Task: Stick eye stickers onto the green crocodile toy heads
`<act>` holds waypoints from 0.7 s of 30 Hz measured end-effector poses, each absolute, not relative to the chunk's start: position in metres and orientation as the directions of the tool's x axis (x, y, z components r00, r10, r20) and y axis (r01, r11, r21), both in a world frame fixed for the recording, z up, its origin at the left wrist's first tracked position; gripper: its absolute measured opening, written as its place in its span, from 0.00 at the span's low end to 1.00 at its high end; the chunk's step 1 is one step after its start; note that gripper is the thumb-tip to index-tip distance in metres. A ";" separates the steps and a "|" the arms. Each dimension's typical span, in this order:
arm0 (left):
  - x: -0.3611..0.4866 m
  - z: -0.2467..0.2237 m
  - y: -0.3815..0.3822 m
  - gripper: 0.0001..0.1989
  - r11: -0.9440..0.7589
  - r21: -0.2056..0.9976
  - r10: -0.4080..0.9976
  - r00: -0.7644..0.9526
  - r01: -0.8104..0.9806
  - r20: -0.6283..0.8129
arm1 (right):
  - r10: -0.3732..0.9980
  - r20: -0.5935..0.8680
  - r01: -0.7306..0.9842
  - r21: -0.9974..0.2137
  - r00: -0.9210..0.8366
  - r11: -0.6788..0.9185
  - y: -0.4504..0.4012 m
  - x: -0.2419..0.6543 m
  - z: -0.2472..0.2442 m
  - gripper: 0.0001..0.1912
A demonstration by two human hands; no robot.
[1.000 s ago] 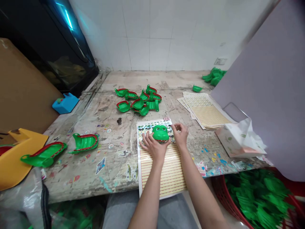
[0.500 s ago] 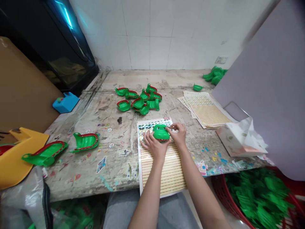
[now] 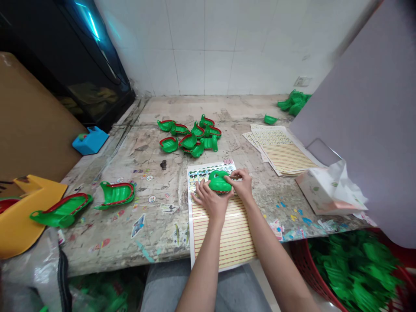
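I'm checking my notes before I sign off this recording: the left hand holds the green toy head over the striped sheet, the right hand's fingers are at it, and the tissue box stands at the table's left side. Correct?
Not quite: the head view shows the tissue box at the table's right side. The left hand does hold the green toy head over the striped sheet, with the right hand's fingers at it.

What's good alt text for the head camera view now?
Left hand holds a green toy head over a sticker sheet; right hand touches its top. Green shells lie beyond on a table, a tissue box at right.
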State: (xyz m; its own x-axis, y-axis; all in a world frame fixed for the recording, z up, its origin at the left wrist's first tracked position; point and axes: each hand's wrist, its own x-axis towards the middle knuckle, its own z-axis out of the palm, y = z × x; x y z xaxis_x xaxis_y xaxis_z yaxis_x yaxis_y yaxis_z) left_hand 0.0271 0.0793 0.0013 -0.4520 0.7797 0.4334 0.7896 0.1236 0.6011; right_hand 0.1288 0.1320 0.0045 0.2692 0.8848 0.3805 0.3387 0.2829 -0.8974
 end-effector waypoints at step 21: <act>0.027 0.004 0.079 0.37 0.142 0.603 0.803 -0.448 0.785 0.394 | 0.888 0.316 0.377 -0.908 0.335 0.181 0.139 0.130 -0.012 0.21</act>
State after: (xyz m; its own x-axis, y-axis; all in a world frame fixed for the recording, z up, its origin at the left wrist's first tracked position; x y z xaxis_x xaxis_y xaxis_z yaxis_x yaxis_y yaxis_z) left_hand 0.0271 0.0786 0.0042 -0.4476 0.8029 0.3936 0.7852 0.1423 0.6026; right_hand 0.1295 0.1385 -0.0121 0.3348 0.8878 0.3159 0.3775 0.1808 -0.9082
